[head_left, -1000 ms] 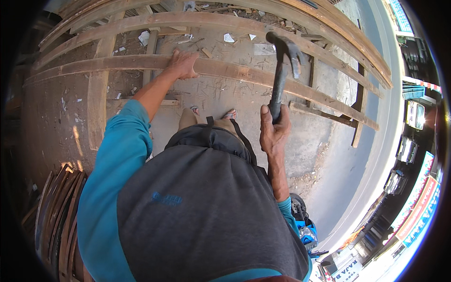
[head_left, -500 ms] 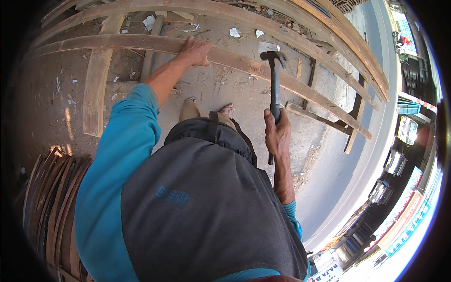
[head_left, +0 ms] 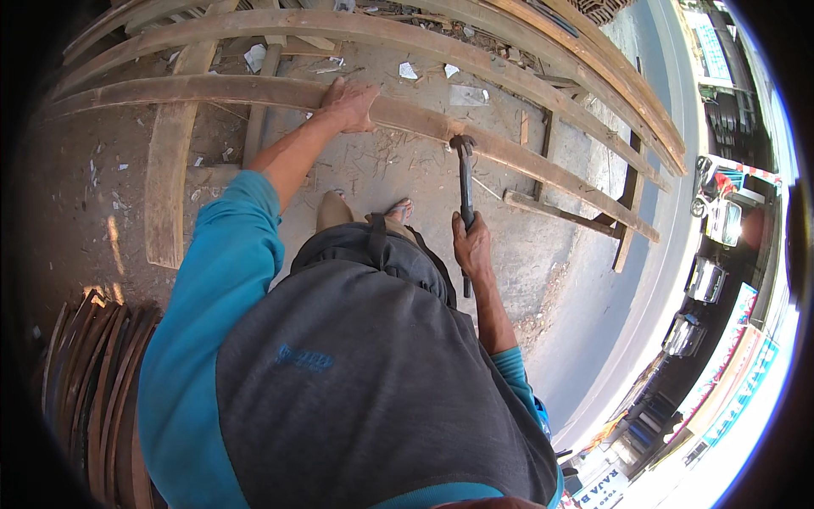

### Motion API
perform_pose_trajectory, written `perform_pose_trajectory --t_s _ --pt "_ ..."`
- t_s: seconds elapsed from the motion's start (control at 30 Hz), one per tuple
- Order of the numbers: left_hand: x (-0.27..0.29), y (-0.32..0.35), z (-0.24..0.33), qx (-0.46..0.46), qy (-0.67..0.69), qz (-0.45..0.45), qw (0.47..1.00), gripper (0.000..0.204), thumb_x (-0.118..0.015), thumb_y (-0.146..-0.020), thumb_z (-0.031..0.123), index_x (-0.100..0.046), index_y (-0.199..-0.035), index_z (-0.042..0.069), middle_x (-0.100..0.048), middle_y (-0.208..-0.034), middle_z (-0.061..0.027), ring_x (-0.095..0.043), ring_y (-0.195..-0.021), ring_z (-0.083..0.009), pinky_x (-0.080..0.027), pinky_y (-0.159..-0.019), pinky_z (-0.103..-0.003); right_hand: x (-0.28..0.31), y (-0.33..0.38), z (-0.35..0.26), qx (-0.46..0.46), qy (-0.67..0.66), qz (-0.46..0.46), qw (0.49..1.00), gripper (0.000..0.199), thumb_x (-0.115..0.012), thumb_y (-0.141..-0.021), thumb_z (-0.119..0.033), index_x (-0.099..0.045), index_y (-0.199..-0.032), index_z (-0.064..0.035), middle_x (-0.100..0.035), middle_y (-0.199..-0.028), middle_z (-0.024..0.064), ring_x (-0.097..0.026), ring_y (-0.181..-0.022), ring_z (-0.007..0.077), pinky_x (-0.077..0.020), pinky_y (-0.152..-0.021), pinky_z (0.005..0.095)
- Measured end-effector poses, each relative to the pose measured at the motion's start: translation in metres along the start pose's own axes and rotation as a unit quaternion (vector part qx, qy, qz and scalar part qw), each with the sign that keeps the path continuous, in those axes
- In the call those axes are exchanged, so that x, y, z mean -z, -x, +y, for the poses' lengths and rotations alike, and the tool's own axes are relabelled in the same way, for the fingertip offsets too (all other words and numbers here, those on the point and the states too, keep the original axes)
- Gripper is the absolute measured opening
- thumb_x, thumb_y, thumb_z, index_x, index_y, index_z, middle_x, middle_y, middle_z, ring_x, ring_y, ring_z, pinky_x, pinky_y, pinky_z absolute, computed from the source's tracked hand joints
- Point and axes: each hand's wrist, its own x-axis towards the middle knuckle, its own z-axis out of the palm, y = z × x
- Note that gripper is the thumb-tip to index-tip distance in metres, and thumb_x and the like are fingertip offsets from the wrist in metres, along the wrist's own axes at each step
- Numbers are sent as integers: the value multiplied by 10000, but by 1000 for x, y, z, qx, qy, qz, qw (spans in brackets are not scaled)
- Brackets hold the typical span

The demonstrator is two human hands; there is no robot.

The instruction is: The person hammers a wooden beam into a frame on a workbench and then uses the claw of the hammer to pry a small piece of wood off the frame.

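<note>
My left hand [head_left: 349, 106] is closed over the near wooden beam [head_left: 407, 117], its fingers lying over the far side and the thumb at the near edge. In my right hand [head_left: 473, 244] is a dark claw hammer [head_left: 465, 182], gripped along its handle. The hammer's head is at the beam's near edge, right of my left hand; whether it touches the wood cannot be made out. A small pale mark or bit shows on the wood beside the head.
Parallel to the near beam runs another long beam [head_left: 356, 28], with more timber behind it. A crosswise plank [head_left: 175, 170] lies at left. Curved strips [head_left: 93, 390] are stacked at lower left. Paper scraps [head_left: 408, 70] litter the ground. A road [head_left: 644, 280] with parked vehicles lies right.
My right hand has brought the hammer a little left and down, its head from above the beam to the beam's edge. My left hand stays on the beam.
</note>
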Motion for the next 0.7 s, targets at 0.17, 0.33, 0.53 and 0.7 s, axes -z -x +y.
perform_pose_trajectory --t_s 0.17,0.33,0.53,0.7 --pt "-18 -18 -20 4 -29 82 996 789 -862 -695 418 -518 -1332 107 -604 -1319 -175 -507 -1310 -356 -305 -1085 -521 61 18 -82 9 -189 31 981 475 -610 -1003 -475 -548 -934 -9 -506 -665 45 -487 -610 125 -416 -547 331" --pt "-15 -5 -8 32 -23 -1 999 751 -825 -743 380 -503 -1373 129 -611 -1331 -160 -535 -1306 -313 -326 -1070 -502 137 4 -163 422 -359 279 785 361 -559 -1054 -354 -487 -973 -10 -528 -635 57 -458 -438 90 -382 -372 246" --pt "-9 -14 -6 14 -40 14 999 730 -837 -728 364 -524 -1340 116 -613 -1321 -161 -535 -1305 -328 -341 -1066 -508 35 -16 -50 158 -211 215 940 330 -566 -1033 -312 -537 -899 -12 -541 -645 82 -551 -586 159 -462 -540 344" --pt "-21 -20 -10 -4 -62 52 997 725 -831 -740 336 -512 -1352 117 -588 -1371 -150 -497 -1345 -335 -328 -1078 -526 16 -2 -38 -36 -190 -4 981 432 -604 -1006 -413 -538 -897 -1 -548 -654 77 -567 -603 157 -463 -549 371"
